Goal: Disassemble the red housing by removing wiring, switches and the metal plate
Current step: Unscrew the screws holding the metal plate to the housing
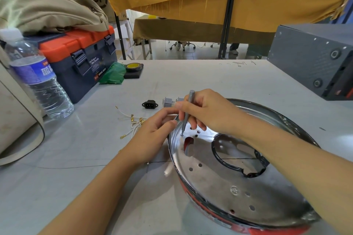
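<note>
**Screwdriver set on a screw at the plate's rim**

Head view: the red housing (246, 229) lies at about 5 o'clock on the grey table (191, 80), with the round metal plate (219, 183) seated in its top. The right hand (208, 112) has its fingers curled round a slim grey screwdriver (186, 112), held nearly upright, its tip on a small screw (181, 134) at the plate's 10 o'clock edge. The left hand (152, 137) rests just beside that edge, its fingers bent and its fingertips at the rim next to the driver's shaft; whether they pinch anything cannot be told.

Loose white wires (133, 122) with brass terminals lie at 9 o'clock of the plate, partly under the left hand. A black power socket (150, 104) and two grey switches (168, 101) sit at 12 o'clock of the hands. A water bottle (38, 78) and a toolbox (80, 59) stand at 10 o'clock.
</note>
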